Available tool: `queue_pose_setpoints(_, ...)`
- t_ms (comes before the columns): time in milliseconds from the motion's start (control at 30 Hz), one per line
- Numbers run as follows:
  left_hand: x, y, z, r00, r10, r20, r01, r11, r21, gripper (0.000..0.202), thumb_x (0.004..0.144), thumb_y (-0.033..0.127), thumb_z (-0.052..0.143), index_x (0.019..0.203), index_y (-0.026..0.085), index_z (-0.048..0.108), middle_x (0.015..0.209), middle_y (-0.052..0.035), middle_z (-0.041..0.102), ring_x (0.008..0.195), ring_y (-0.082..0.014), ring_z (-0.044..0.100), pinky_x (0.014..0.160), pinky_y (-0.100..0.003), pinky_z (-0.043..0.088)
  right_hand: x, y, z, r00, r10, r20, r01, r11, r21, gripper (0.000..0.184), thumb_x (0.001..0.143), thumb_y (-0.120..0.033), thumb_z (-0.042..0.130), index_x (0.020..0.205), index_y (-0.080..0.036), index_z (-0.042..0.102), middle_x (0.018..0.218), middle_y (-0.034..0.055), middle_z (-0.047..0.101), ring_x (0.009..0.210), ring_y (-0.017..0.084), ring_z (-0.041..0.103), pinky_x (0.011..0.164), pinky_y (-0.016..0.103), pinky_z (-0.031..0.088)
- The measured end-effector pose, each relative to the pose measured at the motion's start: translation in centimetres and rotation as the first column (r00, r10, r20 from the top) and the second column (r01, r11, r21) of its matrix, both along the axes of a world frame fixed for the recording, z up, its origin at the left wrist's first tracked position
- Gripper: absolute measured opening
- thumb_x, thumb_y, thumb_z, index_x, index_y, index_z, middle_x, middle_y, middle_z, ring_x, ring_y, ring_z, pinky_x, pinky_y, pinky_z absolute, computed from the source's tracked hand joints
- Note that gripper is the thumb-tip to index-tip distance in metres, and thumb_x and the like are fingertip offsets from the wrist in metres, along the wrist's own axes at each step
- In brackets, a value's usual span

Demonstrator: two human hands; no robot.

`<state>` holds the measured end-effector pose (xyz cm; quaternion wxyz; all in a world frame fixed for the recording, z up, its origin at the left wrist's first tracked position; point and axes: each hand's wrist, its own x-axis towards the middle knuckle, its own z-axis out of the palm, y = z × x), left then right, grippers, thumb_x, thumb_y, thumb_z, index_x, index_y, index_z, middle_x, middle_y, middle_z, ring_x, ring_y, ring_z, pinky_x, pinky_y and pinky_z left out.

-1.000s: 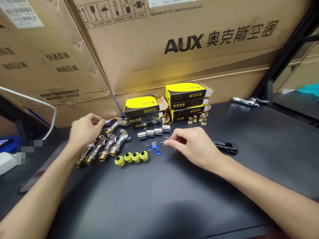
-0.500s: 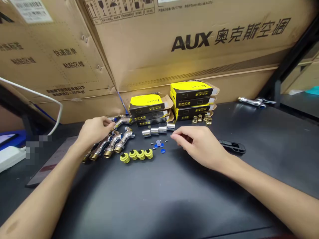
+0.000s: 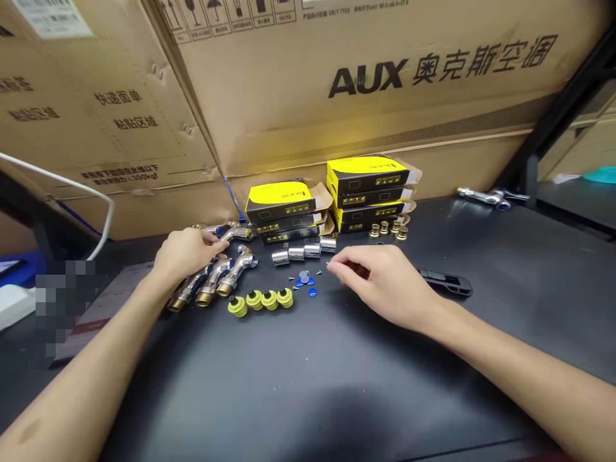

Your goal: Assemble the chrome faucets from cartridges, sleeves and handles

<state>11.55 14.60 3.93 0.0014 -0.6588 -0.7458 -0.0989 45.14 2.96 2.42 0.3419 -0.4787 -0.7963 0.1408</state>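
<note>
My left hand (image 3: pixel 185 251) lies curled over a row of chrome faucet bodies with brass ends (image 3: pixel 226 273), and its fingertips pinch one chrome body (image 3: pixel 238 232) at the back of the row. My right hand (image 3: pixel 380 279) rests on the black table (image 3: pixel 308 385). Its thumb and forefinger are pinched together beside tiny screws and blue discs (image 3: pixel 305 280); what they hold is too small to make out. Several yellow caps (image 3: pixel 262 299) lie in a line in front of the faucet bodies. Short chrome sleeves (image 3: pixel 303 251) lie in a line behind the discs.
Two stacks of yellow-and-black boxes (image 3: pixel 366 186) stand against big cardboard cartons (image 3: pixel 337 83) at the back. Brass nuts (image 3: pixel 387 230) sit by the right stack. A black flat tool (image 3: pixel 445 282) lies right of my hand. A chrome tap (image 3: pixel 486 197) lies far right. A white cable (image 3: pixel 72 186) hangs at the left.
My left hand has slid right over the faucet bodies to pinch the rear one. My right hand stays pinched by the screws. The view has shifted a little.
</note>
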Motion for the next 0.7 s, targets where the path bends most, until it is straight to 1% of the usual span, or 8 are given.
queue_pose_setpoints(100, 0.1, -0.1, 0.0, 0.998, 0.042, -0.053, -0.046, 0.995, -0.083, 0.039, 0.096, 0.037, 0.064, 0.129, 0.017, 0.060, 0.129, -0.0112, 0.063, 0.111, -0.0254, 0.065, 0.092, -0.046, 0.057, 0.0, 0.0, 0.0, 1.000, 0.007, 0.003, -0.007, 1.000, -0.005, 0.024, 0.100, -0.031, 0.057, 0.085, -0.020, 0.073, 0.082, -0.0004, 0.075, 0.070, 0.014, 0.063, 0.068, 0.027, 0.043)
queue_pose_setpoints(267, 0.3, -0.2, 0.1, 0.996, 0.060, -0.072, -0.067, 0.993, -0.098, 0.040, 0.096, 0.037, 0.063, 0.130, 0.017, 0.059, 0.130, -0.0114, 0.062, 0.111, -0.0249, 0.065, 0.092, -0.047, 0.058, 0.0, 0.0, 0.0, 1.000, 0.011, 0.013, -0.011, 1.000, -0.009, 0.022, 0.099, -0.030, 0.057, 0.086, -0.021, 0.073, 0.083, -0.0005, 0.076, 0.070, 0.014, 0.063, 0.068, 0.027, 0.043)
queue_pose_setpoints(333, 0.4, -0.2, 0.2, 0.995, 0.076, -0.063, -0.081, 0.994, -0.077, 0.039, 0.096, 0.039, 0.063, 0.128, 0.017, 0.061, 0.128, -0.0111, 0.064, 0.110, -0.0254, 0.065, 0.092, -0.047, 0.057, 0.0, -0.1, 0.0, 1.000, 0.010, 0.013, -0.010, 1.000, -0.009, 0.022, 0.099, -0.030, 0.058, 0.086, -0.021, 0.073, 0.084, -0.0004, 0.077, 0.070, 0.015, 0.064, 0.068, 0.027, 0.043)
queue_pose_setpoints(400, 0.3, -0.4, 0.5, 0.994, 0.094, -0.050, -0.096, 0.995, -0.033, 0.038, 0.095, 0.045, 0.062, 0.121, 0.018, 0.068, 0.118, -0.0106, 0.070, 0.110, -0.0284, 0.066, 0.093, -0.045, 0.055, 0.0, -0.1, -0.1, 1.000, 0.011, 0.014, -0.011, 1.000, -0.012, 0.022, 0.099, -0.030, 0.057, 0.087, -0.021, 0.074, 0.086, -0.0003, 0.077, 0.072, 0.015, 0.066, 0.069, 0.027, 0.044)
queue_pose_setpoints(467, 0.1, -0.7, 0.8, 0.991, 0.126, -0.033, -0.126, 0.992, 0.028, 0.042, 0.092, 0.052, 0.058, 0.114, 0.020, 0.073, 0.110, -0.0113, 0.075, 0.112, -0.0318, 0.066, 0.095, -0.043, 0.053, 0.0, -0.1, -0.1, 1.000, 0.017, 0.012, -0.017, 1.000, -0.016, 0.022, 0.100, -0.031, 0.057, 0.088, -0.022, 0.074, 0.088, -0.0002, 0.078, 0.075, 0.015, 0.067, 0.069, 0.027, 0.044)
queue_pose_setpoints(567, -0.3, -1.0, 1.2, 0.976, 0.218, -0.009, -0.216, 0.972, 0.089, 0.052, 0.087, 0.058, 0.055, 0.116, 0.019, 0.074, 0.116, -0.0148, 0.075, 0.116, -0.0363, 0.065, 0.095, -0.045, 0.053, 0.0, -0.1, -0.2, 1.000, 0.024, 0.008, -0.024, 0.999, -0.022, 0.023, 0.099, -0.031, 0.057, 0.087, -0.022, 0.074, 0.088, -0.0004, 0.078, 0.076, 0.016, 0.067, 0.069, 0.027, 0.045)
queue_pose_setpoints(633, -0.6, -1.1, 1.3, 0.961, 0.277, 0.000, -0.275, 0.957, 0.093, 0.058, 0.085, 0.060, 0.053, 0.117, 0.017, 0.075, 0.119, -0.0176, 0.074, 0.117, -0.0402, 0.063, 0.094, -0.049, 0.053, 0.0, -0.1, -0.2, 1.000, 0.027, 0.011, -0.027, 0.999, -0.026, 0.022, 0.099, -0.031, 0.057, 0.087, -0.022, 0.074, 0.087, -0.0007, 0.077, 0.076, 0.015, 0.067, 0.069, 0.027, 0.044)
queue_pose_setpoints(700, -0.9, -1.0, 1.2, 0.953, 0.304, 0.002, -0.303, 0.950, 0.075, 0.059, 0.084, 0.062, 0.053, 0.116, 0.017, 0.075, 0.119, -0.0192, 0.074, 0.116, -0.0425, 0.063, 0.092, -0.052, 0.053, 0.0, -0.1, -0.2, 0.999, 0.035, 0.016, -0.035, 0.999, -0.028, 0.022, 0.100, -0.031, 0.057, 0.088, -0.022, 0.074, 0.087, -0.0010, 0.077, 0.076, 0.015, 0.067, 0.069, 0.027, 0.044)
